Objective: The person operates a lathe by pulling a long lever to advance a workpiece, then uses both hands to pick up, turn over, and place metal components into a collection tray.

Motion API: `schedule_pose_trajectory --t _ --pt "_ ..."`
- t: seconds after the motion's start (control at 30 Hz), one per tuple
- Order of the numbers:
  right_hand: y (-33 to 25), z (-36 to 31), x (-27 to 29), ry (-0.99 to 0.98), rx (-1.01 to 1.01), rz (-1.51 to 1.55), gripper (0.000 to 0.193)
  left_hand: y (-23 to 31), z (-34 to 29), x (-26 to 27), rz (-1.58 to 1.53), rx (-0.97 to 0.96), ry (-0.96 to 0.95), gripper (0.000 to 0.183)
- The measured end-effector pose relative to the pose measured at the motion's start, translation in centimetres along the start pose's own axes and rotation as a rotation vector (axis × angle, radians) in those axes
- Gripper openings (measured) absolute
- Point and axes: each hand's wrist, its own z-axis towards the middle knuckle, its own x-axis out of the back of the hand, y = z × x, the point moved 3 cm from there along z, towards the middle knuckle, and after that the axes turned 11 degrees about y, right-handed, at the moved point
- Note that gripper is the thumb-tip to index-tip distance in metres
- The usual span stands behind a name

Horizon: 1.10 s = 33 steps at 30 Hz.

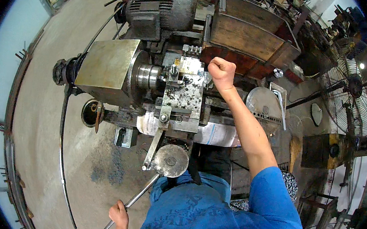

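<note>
At the lower left, my left hand [119, 214] is wrapped round a long metal lever [142, 192]. This rod slopes up to a round metal disc [171, 161] in front of my body. My right arm reaches forward, and my right hand [222, 73] is closed in a fist at the right side of the lathe's slide [182, 98]. Whatever that fist grips, if anything, is hidden. Dark chips lie scattered over the slide. A bolted tool post [174, 73] stands on it, close to the shiny spindle nose [149, 76]. A flat bar handle [153, 149] juts from the slide's near end.
Beyond the lathe are a motor [161, 14] and a wooden crate [249, 33]. A metal cover [108, 63] tops the headstock. To the right stand a round plate [263, 103] and a caged fan [350, 92]. Chips litter the floor near a small box [125, 137].
</note>
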Motion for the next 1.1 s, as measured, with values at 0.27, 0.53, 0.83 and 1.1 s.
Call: schedule_pose_trajectory --t 0.27,0.53,0.83,1.1 --pt "3.7 1.6 -1.3 -0.050 -0.247 -0.046 0.020 0.0 -0.1 -0.2 0.026 -0.013 0.044 0.050" --pt "6.1 1.4 -2.6 -0.059 -0.084 -0.069 0.015 0.0 -0.1 -0.3 0.027 0.001 0.045 0.049" --pt "7.9 1.3 -4.3 -0.165 -0.077 -0.150 0.012 0.0 -0.5 -0.1 0.034 -0.001 0.040 0.048" --pt "10.8 1.7 -2.7 -0.142 -0.410 -0.227 0.014 0.2 0.7 -0.6 -0.031 -0.053 0.009 0.047"
